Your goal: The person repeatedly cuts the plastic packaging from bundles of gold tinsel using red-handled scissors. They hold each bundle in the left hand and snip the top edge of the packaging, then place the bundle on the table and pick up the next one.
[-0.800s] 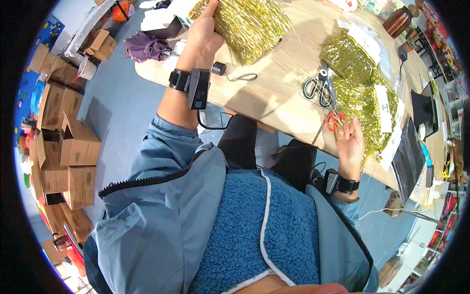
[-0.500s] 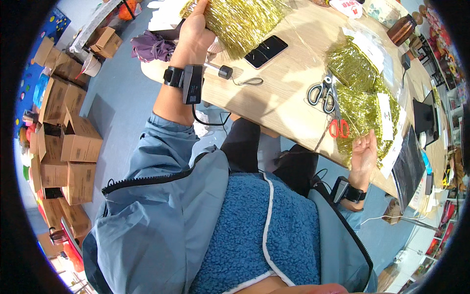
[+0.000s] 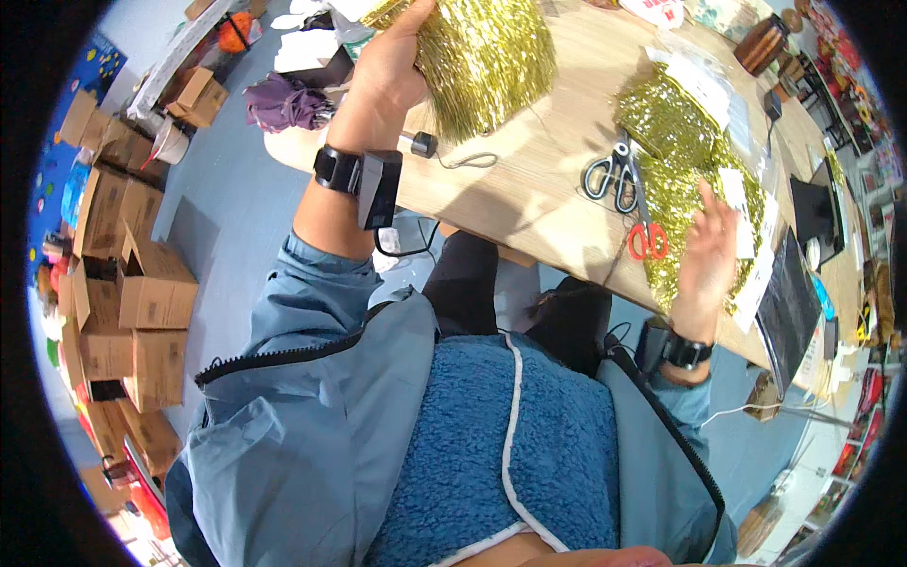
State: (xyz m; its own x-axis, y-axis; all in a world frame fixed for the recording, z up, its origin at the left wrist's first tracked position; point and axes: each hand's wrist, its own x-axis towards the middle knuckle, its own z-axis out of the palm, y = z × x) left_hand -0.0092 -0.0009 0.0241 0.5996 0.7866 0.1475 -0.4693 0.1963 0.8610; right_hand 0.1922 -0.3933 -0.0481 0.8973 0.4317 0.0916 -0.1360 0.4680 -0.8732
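At the top of the view my left hand [image 3: 395, 68] grips a shiny gold tinsel fringe [image 3: 491, 66] by its top edge, and the strands hang over the table. My right hand [image 3: 707, 248] is over a pile of gold tinsel [image 3: 694, 151] on the right. Its fingers are stretched out and slightly apart, with nothing seen in them. White paper strips lie along that pile. Just left of it rest black-handled scissors [image 3: 611, 178] and red-handled scissors [image 3: 648, 236], their blades close together.
A small black cylinder with a wrist strap [image 3: 470, 161] lies near the front edge of the wooden table [image 3: 529, 198]. A brown bottle [image 3: 759, 44] stands at the far right, a flat black sheet [image 3: 786, 312] nearer. Purple cloth [image 3: 286, 102] sits at left. Cardboard boxes [image 3: 156, 283] are stacked on the floor.
My left hand has shifted right and nearer with the tinsel fringe, which now covers the phone. My right hand has moved further over the tinsel pile, and its fingers have uncurled.
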